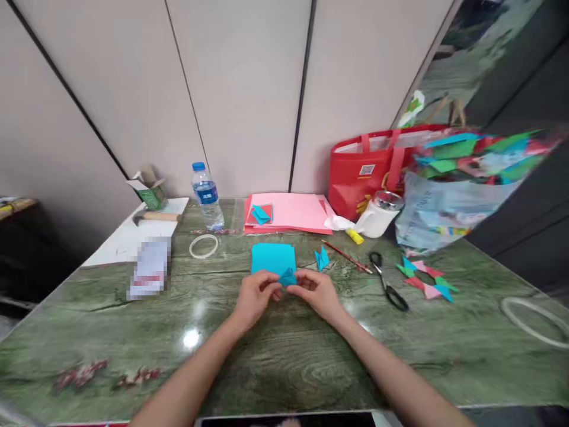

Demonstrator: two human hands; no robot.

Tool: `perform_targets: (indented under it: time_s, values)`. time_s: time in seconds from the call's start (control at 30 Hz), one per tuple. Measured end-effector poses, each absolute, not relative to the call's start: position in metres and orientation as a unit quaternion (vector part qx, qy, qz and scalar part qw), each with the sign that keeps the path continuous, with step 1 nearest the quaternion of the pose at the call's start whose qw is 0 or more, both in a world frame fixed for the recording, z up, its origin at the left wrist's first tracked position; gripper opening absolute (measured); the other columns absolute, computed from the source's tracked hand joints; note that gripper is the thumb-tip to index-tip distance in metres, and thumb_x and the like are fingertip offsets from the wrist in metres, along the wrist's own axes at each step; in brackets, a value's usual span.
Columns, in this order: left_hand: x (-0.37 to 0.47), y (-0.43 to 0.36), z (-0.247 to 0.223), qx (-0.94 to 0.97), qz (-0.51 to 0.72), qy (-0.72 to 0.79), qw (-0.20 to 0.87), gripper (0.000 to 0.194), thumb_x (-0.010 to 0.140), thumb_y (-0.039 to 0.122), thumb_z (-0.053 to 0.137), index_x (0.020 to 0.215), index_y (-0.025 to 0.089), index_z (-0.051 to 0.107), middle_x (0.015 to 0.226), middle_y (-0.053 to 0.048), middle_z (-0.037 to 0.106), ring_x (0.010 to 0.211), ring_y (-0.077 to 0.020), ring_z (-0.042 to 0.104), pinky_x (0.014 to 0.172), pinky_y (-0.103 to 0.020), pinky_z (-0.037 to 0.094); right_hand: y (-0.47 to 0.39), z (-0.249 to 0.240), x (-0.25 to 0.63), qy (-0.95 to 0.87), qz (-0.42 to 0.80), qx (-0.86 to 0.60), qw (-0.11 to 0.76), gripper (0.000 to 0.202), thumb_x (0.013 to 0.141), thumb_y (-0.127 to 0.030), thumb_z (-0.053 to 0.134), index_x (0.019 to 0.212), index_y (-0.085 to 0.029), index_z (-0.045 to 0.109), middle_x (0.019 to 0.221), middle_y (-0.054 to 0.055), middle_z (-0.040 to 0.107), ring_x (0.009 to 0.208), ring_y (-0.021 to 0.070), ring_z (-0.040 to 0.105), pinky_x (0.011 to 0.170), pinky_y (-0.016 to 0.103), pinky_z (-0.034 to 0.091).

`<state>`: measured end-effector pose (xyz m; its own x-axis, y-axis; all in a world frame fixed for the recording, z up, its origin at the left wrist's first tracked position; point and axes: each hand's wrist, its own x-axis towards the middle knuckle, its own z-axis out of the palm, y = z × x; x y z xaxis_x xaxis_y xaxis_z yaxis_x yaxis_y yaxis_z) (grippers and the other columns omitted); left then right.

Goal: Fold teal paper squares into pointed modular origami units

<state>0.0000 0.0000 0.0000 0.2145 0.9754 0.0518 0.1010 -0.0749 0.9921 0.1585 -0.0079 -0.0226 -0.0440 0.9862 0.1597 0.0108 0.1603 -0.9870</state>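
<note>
Between my two hands is a small folded piece of blue paper (288, 277), pointed at the top. My left hand (260, 293) pinches its left side with thumb and fingers. On the right side, my right hand (316, 290) grips it the same way. Just behind them lies a stack of square blue paper sheets (272, 257), partly covered by the left fingers. Another folded blue paper piece (322, 258) rests on the table beyond my right hand. Farther back, a third folded blue piece (261, 214) sits on pink sheets (291, 210).
Scissors (386, 281), a pencil (347, 256) and a ring of coloured folded paper (427, 280) lie to the right. Behind stand a white jar (376, 218), a red bag (355, 172) and a plastic bag (444, 207). Leftward are a water bottle (207, 198) and a hammer (157, 216).
</note>
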Motion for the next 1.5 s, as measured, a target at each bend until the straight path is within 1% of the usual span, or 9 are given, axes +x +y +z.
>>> perform_targets:
  time_s: [0.1,0.23,0.33,0.5,0.63,0.77,0.87,1.1,1.5]
  values:
    - [0.002,0.0,-0.002,0.577,0.429,0.449,0.531,0.007,0.063,0.018,0.06,0.068,0.014,0.058,0.051,0.002,0.059,0.045,-0.0122,0.056,0.048,-0.024,0.046,-0.009,-0.021,0.16,-0.572,0.447,-0.47,0.502,0.021,0.06,-0.033,0.069,0.062,-0.016,0.057,0.057,-0.002,0.056,0.052,0.011,0.049,0.05,0.023,0.039]
    - [0.003,0.002,-0.004,0.557,0.426,0.453,0.551,0.009,0.062,0.019,0.062,0.067,0.014,0.057,0.049,0.003,0.058,0.043,-0.0122,0.056,0.047,-0.024,0.046,-0.009,-0.022,0.16,-0.587,0.414,-0.479,0.505,0.023,0.064,-0.032,0.066,0.054,-0.017,0.053,0.052,-0.004,0.052,0.048,0.0098,0.046,0.046,0.021,0.036]
    - [0.0,0.004,-0.005,0.562,0.411,0.457,0.553,0.01,0.062,0.021,0.063,0.067,0.013,0.058,0.047,0.003,0.058,0.041,-0.0117,0.054,0.045,-0.024,0.045,-0.01,-0.022,0.159,-0.586,0.406,-0.473,0.517,0.02,0.063,-0.032,0.067,0.057,-0.017,0.056,0.056,-0.002,0.055,0.052,0.0117,0.051,0.049,0.022,0.04]
    - [-0.005,0.004,-0.009,0.651,0.401,0.448,0.464,0.01,0.067,0.023,0.061,0.067,0.013,0.062,0.056,0.001,0.058,0.045,-0.0111,0.055,0.047,-0.023,0.045,-0.013,-0.016,0.16,-0.579,0.39,-0.464,0.545,0.029,0.061,-0.029,0.071,0.087,-0.018,0.062,0.083,0.004,0.064,0.073,0.017,0.06,0.067,0.028,0.049]
    - [-0.005,0.001,-0.012,0.696,0.374,0.439,0.427,0.011,0.071,0.022,0.057,0.071,0.014,0.064,0.06,0.0,0.056,0.046,-0.0104,0.055,0.048,-0.022,0.045,-0.013,-0.014,0.161,-0.6,0.351,-0.463,0.55,0.017,0.065,-0.028,0.068,0.078,-0.018,0.065,0.079,0.004,0.066,0.072,0.017,0.06,0.069,0.029,0.05]
    - [-0.003,-0.001,-0.01,0.708,0.366,0.44,0.414,0.011,0.071,0.022,0.057,0.07,0.014,0.064,0.059,0.0,0.055,0.047,-0.0103,0.055,0.049,-0.022,0.045,-0.012,-0.016,0.161,-0.591,0.358,-0.469,0.551,0.015,0.065,-0.029,0.068,0.075,-0.018,0.065,0.074,0.003,0.066,0.066,0.0161,0.061,0.063,0.027,0.05]
    - [-0.003,-0.001,-0.008,0.703,0.368,0.435,0.425,0.01,0.07,0.021,0.057,0.07,0.013,0.063,0.059,0.0,0.055,0.046,-0.0101,0.055,0.048,-0.022,0.045,-0.012,-0.017,0.161,-0.586,0.367,-0.473,0.546,0.014,0.066,-0.029,0.067,0.072,-0.018,0.062,0.071,0.002,0.064,0.062,0.0149,0.06,0.059,0.026,0.05]
    - [-0.002,-0.001,-0.008,0.679,0.364,0.438,0.463,0.009,0.068,0.021,0.059,0.067,0.013,0.061,0.059,0.001,0.054,0.046,-0.0101,0.056,0.046,-0.021,0.046,-0.012,-0.014,0.162,-0.628,0.331,-0.458,0.536,0.01,0.072,-0.028,0.062,0.07,-0.018,0.061,0.071,0.002,0.063,0.068,0.015,0.059,0.062,0.025,0.048]
    - [0.0,-0.002,-0.004,0.646,0.346,0.448,0.512,0.009,0.065,0.021,0.061,0.065,0.012,0.061,0.052,0.002,0.054,0.043,-0.0098,0.054,0.044,-0.021,0.046,-0.012,-0.009,0.167,-0.64,0.305,-0.456,0.538,0.008,0.07,-0.027,0.064,0.069,-0.019,0.065,0.07,0.002,0.065,0.067,0.0156,0.06,0.062,0.026,0.048]
